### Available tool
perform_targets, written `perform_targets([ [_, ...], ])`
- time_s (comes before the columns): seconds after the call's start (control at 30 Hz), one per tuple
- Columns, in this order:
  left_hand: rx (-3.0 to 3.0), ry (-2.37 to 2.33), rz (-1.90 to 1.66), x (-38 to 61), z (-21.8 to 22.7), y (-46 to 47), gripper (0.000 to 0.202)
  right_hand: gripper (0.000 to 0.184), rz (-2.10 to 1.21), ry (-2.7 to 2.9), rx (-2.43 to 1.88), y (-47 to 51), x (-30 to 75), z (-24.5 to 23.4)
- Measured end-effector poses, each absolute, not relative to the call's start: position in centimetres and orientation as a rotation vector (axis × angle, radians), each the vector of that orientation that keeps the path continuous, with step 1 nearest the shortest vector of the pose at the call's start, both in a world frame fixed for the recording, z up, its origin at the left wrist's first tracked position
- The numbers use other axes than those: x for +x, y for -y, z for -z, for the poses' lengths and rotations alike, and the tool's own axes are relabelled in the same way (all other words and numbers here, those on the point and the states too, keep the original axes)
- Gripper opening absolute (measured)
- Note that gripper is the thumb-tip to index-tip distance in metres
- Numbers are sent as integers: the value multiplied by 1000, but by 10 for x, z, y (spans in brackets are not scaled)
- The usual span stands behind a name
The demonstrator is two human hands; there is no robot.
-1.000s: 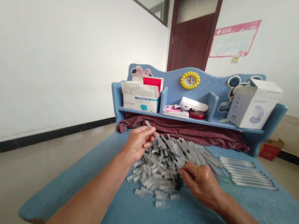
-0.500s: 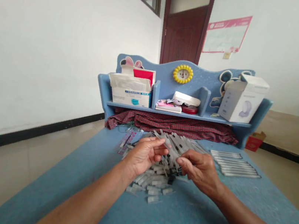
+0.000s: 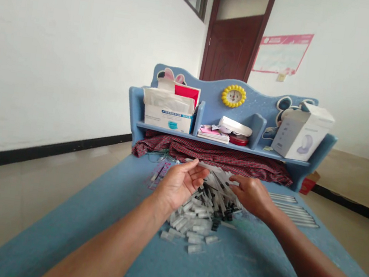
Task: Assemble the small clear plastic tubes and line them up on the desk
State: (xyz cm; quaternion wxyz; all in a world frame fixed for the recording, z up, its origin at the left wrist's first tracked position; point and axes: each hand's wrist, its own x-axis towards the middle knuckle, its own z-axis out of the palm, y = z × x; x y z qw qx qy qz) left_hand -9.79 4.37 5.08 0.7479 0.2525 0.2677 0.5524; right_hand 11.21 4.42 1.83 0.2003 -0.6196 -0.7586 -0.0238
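A heap of short clear plastic tubes (image 3: 204, 206) with some black pieces lies in the middle of the blue desk (image 3: 242, 263). My left hand (image 3: 181, 184) hovers at the heap's left edge, palm turned inward and fingers stretched out, with nothing visible in it. My right hand (image 3: 252, 195) rests back-up on the heap's far right side. Its fingers are curled down among the tubes, and what they pinch is hidden. A few loose tubes (image 3: 196, 246) lie apart at the near edge of the heap.
A neat row of long tubes (image 3: 294, 213) lies to the right. A checked cloth (image 3: 223, 158) lies under the desk's shelf, which carries a mask box (image 3: 169, 115), a yellow clock (image 3: 234, 96), booklets and a white carton (image 3: 299, 132). A brown door stands behind.
Both hands moved farther up the heap. My left hand opened its fingers, and the tube it held a second ago is no longer seen. My right hand shifted to the heap's far right.
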Motion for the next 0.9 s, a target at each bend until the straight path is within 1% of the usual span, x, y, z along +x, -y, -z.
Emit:
perform_targets([
  [0.1,565,-568,-1198,-98,-51,-43,18,36,203,2266,-1917,-51,102,-22],
  [0.2,584,-564,-1211,-99,-52,-43,19,35,214,2335,-2005,-55,94,-25],
  [0.4,600,-578,-1237,-103,-54,-44,20,35,195,2354,-2005,-58,92,-25],
  [0.6,621,-571,-1234,-103,-54,-43,21,42,163,2312,-2003,-62,97,-23],
  [0.9,655,-565,-1229,-104,-53,-43,18,37,178,2405,-1981,-61,99,-25],
])
